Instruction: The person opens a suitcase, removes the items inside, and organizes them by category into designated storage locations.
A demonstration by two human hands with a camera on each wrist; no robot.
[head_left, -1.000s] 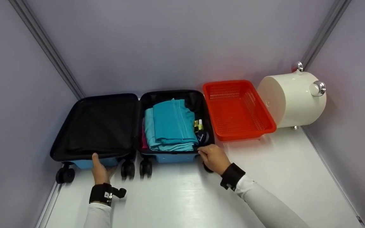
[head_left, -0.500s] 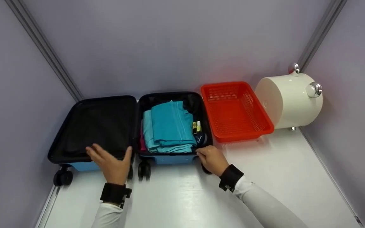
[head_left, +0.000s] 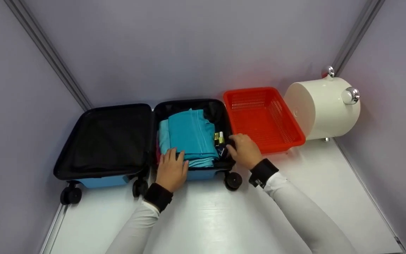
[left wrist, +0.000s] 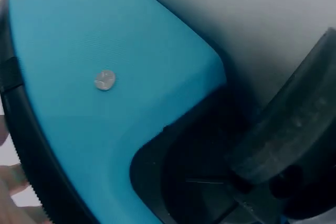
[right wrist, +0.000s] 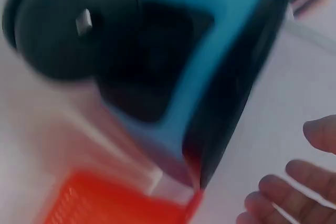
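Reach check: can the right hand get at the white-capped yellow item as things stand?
Likely yes: the right hand is close beside the white-capped yellow item, at the edge of the suitcase; nothing visible covers it.

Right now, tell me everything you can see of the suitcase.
The suitcase lies open on the white surface, its two halves side by side. The shell looks like hard blue plastic, with black rims and lining, and black wheels along the near side. The left half shows a dark panel; the right half holds folded turquoise cloths and small items. The left hand reaches over its near rim, the right hand is at its right edge; contact is unclear. The basket stands close beside.
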